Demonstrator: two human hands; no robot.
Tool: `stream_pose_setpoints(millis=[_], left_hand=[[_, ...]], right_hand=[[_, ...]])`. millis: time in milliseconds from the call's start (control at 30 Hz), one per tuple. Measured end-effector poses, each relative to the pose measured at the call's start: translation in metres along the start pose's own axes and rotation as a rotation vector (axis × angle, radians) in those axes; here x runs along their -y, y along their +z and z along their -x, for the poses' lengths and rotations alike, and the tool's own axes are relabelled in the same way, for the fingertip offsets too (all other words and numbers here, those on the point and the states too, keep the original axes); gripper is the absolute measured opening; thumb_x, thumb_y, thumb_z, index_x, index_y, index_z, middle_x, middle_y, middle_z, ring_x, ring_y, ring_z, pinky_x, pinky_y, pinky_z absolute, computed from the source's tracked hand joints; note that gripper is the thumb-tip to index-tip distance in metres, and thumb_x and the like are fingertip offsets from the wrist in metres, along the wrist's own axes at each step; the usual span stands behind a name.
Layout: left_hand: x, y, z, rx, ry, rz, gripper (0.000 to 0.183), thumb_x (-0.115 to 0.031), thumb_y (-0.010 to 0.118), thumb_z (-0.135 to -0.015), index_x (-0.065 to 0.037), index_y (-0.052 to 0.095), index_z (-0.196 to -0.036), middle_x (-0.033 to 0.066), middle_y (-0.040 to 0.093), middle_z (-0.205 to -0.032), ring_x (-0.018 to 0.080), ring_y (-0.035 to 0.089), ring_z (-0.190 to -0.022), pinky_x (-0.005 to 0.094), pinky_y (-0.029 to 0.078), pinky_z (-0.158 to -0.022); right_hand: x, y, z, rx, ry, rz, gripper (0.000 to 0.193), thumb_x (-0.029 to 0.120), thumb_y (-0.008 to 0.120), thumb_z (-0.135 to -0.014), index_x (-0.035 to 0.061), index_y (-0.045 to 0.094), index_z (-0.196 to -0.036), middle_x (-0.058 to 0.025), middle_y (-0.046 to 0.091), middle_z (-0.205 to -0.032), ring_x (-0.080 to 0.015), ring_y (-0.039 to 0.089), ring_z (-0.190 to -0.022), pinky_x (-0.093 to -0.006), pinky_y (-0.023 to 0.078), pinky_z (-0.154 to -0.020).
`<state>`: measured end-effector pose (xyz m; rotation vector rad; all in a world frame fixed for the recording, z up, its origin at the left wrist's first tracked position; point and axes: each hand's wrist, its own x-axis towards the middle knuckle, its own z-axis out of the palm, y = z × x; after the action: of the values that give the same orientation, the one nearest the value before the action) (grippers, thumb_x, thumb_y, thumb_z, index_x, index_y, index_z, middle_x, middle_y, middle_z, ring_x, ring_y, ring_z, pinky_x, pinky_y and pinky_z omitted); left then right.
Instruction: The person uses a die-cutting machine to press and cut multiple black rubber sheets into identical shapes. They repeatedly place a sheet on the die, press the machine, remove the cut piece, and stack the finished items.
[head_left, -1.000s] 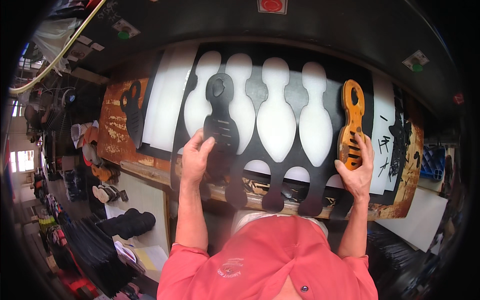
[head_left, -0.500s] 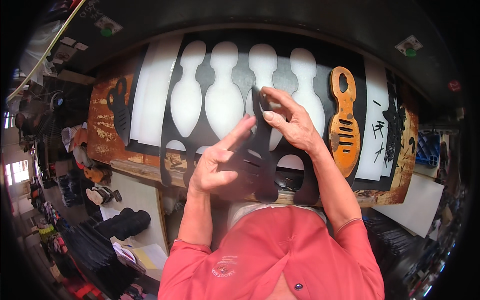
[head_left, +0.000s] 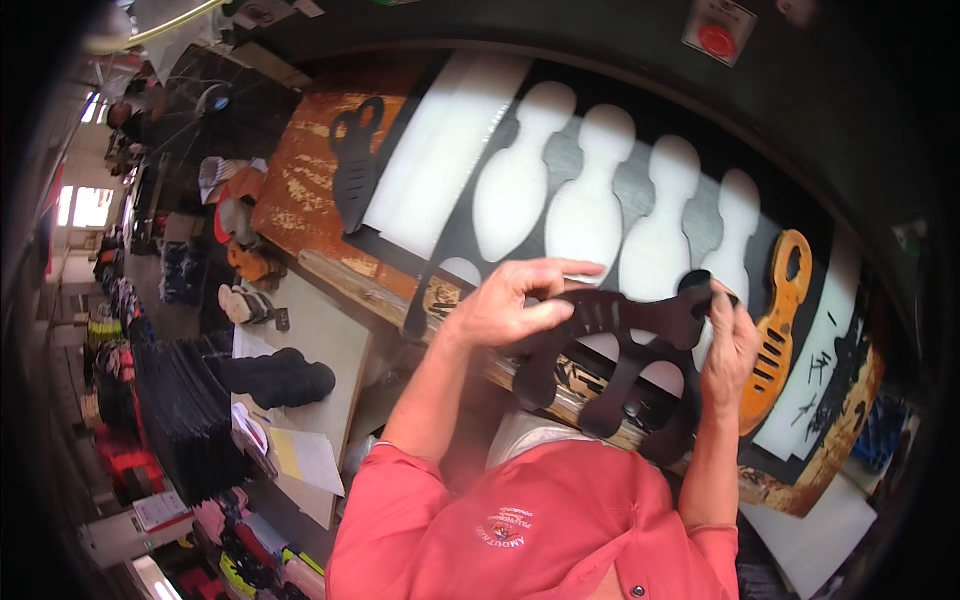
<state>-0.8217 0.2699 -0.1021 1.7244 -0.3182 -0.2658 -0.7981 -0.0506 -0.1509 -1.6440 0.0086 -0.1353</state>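
head view: left hand (head_left: 505, 308) pinches slotted end of black cutout (head_left: 648, 320), right hand (head_left: 733, 345) clasps holed end; two-ended hold probably keeps limp piece spread, above black sheet (head_left: 613, 402). orange cutter (head_left: 781, 318) lies just beside right hand.

Left grip (head_left: 505, 308), right grip (head_left: 728, 348), both pinching, apart

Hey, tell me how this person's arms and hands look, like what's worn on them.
The left hand and right hand are bare, with no gloves or watch showing. Coral-red shirt sleeves end near the elbows, leaving the forearms uncovered.
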Motion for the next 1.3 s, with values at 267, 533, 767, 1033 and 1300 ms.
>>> stream_pose_setpoints(millis=[267,533,767,1033,1300], left_hand=[[0.049,-0.159,0.009,-0.935,-0.009,-0.271,0.015,-0.017,0.076,-0.102,-0.002,0.072,-0.102,-0.0041,0.069,-0.086,0.0028,0.056,-0.075,0.0219,0.043,-0.065],[0.161,-0.332,0.047,-1.369,-0.389,-0.812,0.035,-0.028,0.074,-0.095,0.004,0.076,-0.110,0.0230,0.077,-0.108,0.0341,0.072,-0.105,0.0449,0.053,-0.098],[0.150,-0.335,0.035,-1.255,-0.450,-1.325,0.046,-0.028,0.071,-0.099,0.003,0.069,-0.133,0.0258,0.072,-0.125,0.0440,0.067,-0.120,0.0519,0.052,-0.106],[0.100,-0.108,-0.041,-0.751,0.104,-0.863,0.042,-0.015,0.066,-0.106,0.001,0.061,-0.145,0.0205,0.062,-0.146,0.0340,0.058,-0.138,0.0433,0.045,-0.117],[0.087,-0.085,-0.051,-0.669,0.194,-1.075,0.036,-0.011,0.067,-0.103,0.002,0.065,-0.137,0.0226,0.061,-0.145,0.0403,0.059,-0.135,0.0465,0.048,-0.113]], right_hand=[[-0.015,-0.097,-0.019,-0.314,0.048,-0.256,0.038,0.035,0.057,-0.115,0.0007,0.065,-0.128,-0.0070,0.070,-0.096,-0.0097,0.064,-0.079,-0.0231,0.052,-0.072],[-0.073,-0.269,-0.037,-0.533,0.078,0.234,0.045,0.034,0.051,-0.116,-0.0010,0.063,-0.141,-0.0124,0.073,-0.108,-0.0171,0.071,-0.097,-0.0275,0.054,-0.087],[-0.019,-0.229,0.002,-0.534,-0.063,1.072,0.069,0.034,0.066,-0.107,-0.0082,0.045,-0.158,-0.0298,0.050,-0.159,-0.0401,0.050,-0.147,-0.0444,0.037,-0.123],[-0.006,-0.105,0.044,-0.176,-0.153,0.914,0.099,0.027,0.093,-0.068,-0.0026,0.051,-0.152,-0.0363,0.039,-0.157,-0.0510,0.047,-0.131,-0.0564,0.042,-0.113],[0.001,-0.112,0.017,-0.236,-0.219,0.902,0.079,0.025,0.088,-0.067,-0.0024,0.066,-0.138,-0.0269,0.051,-0.150,-0.0441,0.054,-0.120,-0.0509,0.049,-0.106]])
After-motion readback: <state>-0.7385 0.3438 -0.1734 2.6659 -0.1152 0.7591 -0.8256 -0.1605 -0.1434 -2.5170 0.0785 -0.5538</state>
